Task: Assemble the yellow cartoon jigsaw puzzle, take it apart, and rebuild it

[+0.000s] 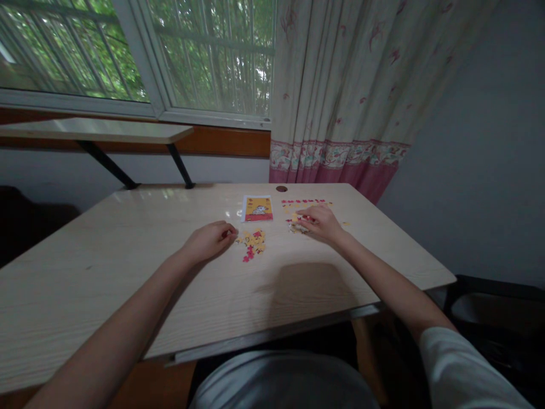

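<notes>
My left hand (pixel 212 238) rests on the table beside a loose pile of yellow and red jigsaw puzzle pieces (pixel 254 241), its fingers curled together at the pile's left edge. Whatever those fingertips may hold is too small to make out. Over on the right, my right hand (pixel 320 222) reaches over a group of puzzle pieces (pixel 294 223), thumb and forefinger apart around them; part of the group is hidden under the hand. Behind it lies a row of red pieces (pixel 303 201) with yellow ones below. A picture card (pixel 258 209) in yellow and red, showing a white animal, lies between the hands.
The light wooden table (pixel 204 307) has a round cable hole (pixel 281 189) at its back edge. A raised shelf (pixel 97 130) on black legs stands at the back left. A curtain (pixel 336 113) hangs behind, and a dark chair (pixel 498 307) is at the right.
</notes>
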Demonstrator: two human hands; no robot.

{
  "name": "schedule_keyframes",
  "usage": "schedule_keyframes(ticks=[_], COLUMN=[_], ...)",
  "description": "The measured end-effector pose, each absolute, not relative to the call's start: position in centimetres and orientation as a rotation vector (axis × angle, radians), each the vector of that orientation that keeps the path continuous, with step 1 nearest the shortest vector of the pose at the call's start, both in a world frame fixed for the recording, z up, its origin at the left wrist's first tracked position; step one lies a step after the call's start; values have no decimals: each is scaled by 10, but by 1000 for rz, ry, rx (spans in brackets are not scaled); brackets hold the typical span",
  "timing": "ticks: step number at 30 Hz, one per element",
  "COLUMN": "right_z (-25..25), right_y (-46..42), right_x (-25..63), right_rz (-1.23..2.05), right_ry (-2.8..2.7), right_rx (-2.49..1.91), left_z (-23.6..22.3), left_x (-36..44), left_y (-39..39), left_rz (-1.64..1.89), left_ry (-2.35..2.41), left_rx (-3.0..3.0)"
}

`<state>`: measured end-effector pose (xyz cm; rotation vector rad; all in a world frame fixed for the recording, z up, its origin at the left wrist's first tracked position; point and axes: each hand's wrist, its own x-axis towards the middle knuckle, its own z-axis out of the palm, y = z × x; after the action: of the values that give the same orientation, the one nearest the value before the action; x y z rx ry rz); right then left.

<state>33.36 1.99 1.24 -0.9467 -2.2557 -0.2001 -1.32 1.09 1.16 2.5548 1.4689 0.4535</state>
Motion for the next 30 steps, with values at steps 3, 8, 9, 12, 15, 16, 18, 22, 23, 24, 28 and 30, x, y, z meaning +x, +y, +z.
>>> schedule_keyframes(ticks=[3, 8, 9, 12, 15, 16, 18, 22, 23, 24, 28, 30], right_z=[14, 17, 16, 11, 5, 3, 0, -4, -4, -5, -5, -4], right_y=[27, 49, 55, 71, 86, 90, 96, 103, 104, 105, 105, 105], right_x=[332, 328, 327, 328, 331, 332, 333, 334, 334, 334, 333, 333], right_rz=[-123, -32, -26, -24, -17, -6, 30, 87, 87, 84, 72, 65], right_ry=[-2288, -2362, -2359, -2333, -2321, -2319, -2318, -2347, -2357, -2365, -2382, -2395], right_rx=[-1014, -1222, -1260, -1362, -1465, -1499, -1561, -1620, -1622, -1622, -1628, -1631], left_z=[9, 8, 8, 10, 11, 10, 10, 9, 8, 8, 2, -4], left_x=[-12, -9, -9, -9, -10, -10, -11, -12, -12, -12, -13, -15], left_y=[10, 8, 8, 7, 6, 7, 7, 9, 10, 11, 16, 21], left_rz=[427, 354, 347, 320, 311, 310, 306, 313, 321, 329, 360, 386], left_ry=[1460, 1465, 1467, 1480, 1490, 1491, 1494, 1483, 1477, 1470, 1419, 1382], left_rx=[2582, 2625, 2628, 2628, 2621, 2618, 2610, 2593, 2577, 2555, 2440, 2397])
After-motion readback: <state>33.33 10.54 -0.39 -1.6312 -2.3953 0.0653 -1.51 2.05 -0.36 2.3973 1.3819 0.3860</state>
